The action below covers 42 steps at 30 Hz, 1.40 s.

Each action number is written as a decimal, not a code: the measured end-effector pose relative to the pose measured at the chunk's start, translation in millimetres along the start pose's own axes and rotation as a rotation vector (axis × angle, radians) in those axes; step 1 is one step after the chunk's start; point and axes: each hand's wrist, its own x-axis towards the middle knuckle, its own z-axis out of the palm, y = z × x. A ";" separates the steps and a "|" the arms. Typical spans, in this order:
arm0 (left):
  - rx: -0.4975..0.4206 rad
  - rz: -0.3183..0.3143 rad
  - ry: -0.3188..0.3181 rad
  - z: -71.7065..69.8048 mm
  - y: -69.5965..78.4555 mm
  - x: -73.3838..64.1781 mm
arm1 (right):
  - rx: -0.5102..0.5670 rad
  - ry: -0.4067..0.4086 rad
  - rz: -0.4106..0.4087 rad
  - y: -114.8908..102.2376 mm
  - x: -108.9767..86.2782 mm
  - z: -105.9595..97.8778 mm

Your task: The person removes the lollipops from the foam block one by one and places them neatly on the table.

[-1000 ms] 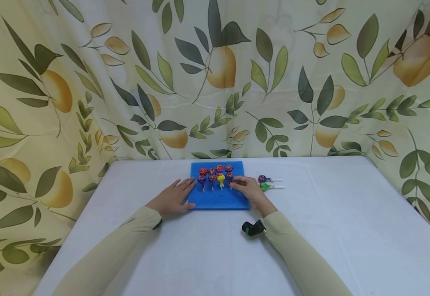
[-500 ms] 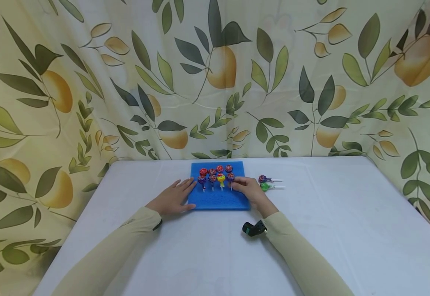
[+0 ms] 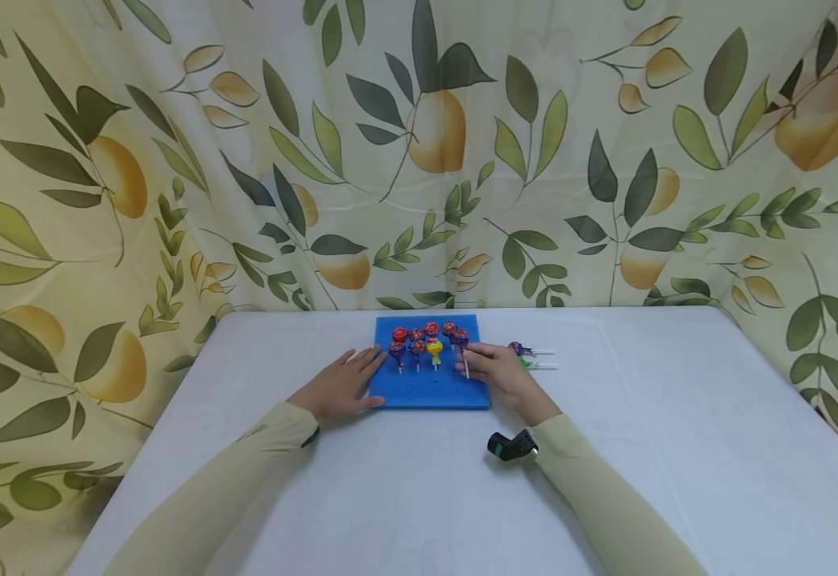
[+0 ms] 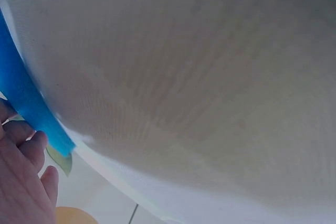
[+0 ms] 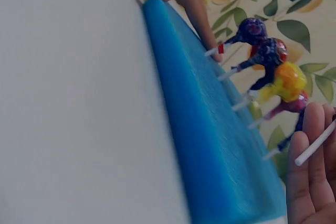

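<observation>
In the head view my right hand (image 3: 511, 376) pinches a purple-wrapped lollipop (image 3: 460, 339) above the right side of a blue foam block (image 3: 429, 394). Its white stick (image 5: 315, 144) points down, and the right wrist view shows the lower end free of the foam. Most of that lollipop's head is out of the right wrist frame. My left hand (image 3: 338, 386) rests with extended fingers against the block's left edge. Several lollipops stand upright in the foam in two rows, among them a yellow one (image 3: 435, 349) and a red one (image 3: 400, 334).
Right of the block, a purple lollipop (image 3: 520, 349) and a green one (image 3: 525, 363) lie on the white tablecloth (image 3: 649, 416), partly behind my right hand. A leaf-and-fruit patterned curtain (image 3: 570, 200) hangs behind the table.
My right hand has pulled the front-row purple lollipop out of the foam and moved slightly right with it. The left hand keeps its place on the block.
</observation>
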 end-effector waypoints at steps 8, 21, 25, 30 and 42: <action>0.015 -0.010 -0.019 -0.9 0.7 1.7 | -0.342 0.041 -0.012 -20.9 -22.7 -39.0; -0.009 0.001 -0.003 -3.1 1.8 -0.3 | -0.413 -0.020 0.068 -29.9 -46.6 -97.8; -0.010 0.007 0.004 -2.5 1.7 0.1 | -0.373 -0.071 0.102 -24.2 -48.6 -106.3; 0.004 0.001 -0.006 -1.1 1.1 0.9 | -0.279 -0.067 0.154 -13.2 -46.1 -112.5; -0.004 -0.009 -0.011 -3.0 1.6 -0.5 | -0.194 -0.066 0.210 2.6 -37.5 -112.5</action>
